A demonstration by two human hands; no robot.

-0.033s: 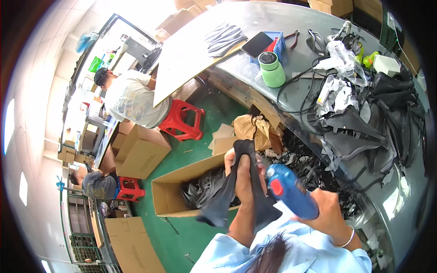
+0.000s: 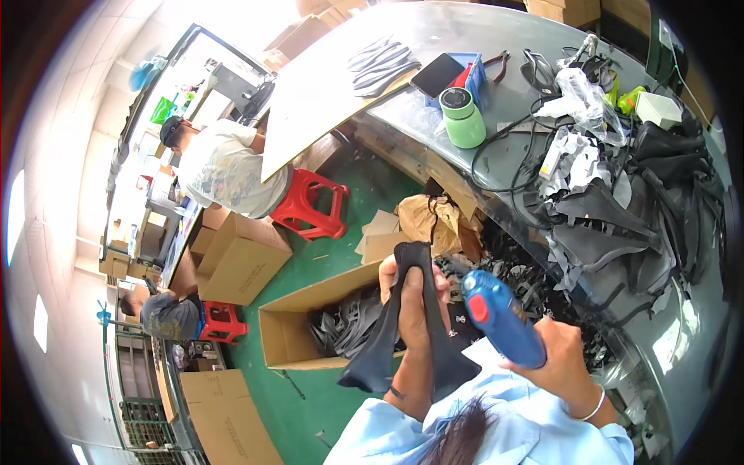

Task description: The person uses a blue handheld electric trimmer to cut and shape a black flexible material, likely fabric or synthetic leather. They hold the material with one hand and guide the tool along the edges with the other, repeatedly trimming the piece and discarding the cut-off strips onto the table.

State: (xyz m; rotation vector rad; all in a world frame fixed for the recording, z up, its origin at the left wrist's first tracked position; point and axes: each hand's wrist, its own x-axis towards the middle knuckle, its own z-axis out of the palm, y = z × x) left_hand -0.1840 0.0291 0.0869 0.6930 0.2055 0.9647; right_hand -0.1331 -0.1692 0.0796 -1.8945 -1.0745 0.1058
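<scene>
In the middle, my left hand [image 2: 415, 310] grips a dark, soft, forked piece of material [image 2: 373, 345]. Its thumb presses on the narrow top and the two wide flaps hang down either side of my wrist. My right hand [image 2: 559, 363] is wrapped round the lower end of a blue handheld power tool [image 2: 513, 329] with a red button. The tool points up and left, its head a little to the right of my left fingers and apart from the material. What its working tip looks like cannot be made out.
Below, a long cardboard box [image 2: 288, 329] contains dark strips. A metal table [image 2: 535, 27] carries a green bottle [image 2: 463, 120], a phone [image 2: 439, 76], pliers [image 2: 498, 66] and dark material pieces [image 2: 601, 213]. Two people sit at left near red stools [image 2: 314, 205]. Scraps cover the floor beside the table.
The blue tool has shifted slightly right, away from the dark material, with my right hand still round it. My left hand and the material have barely moved.
</scene>
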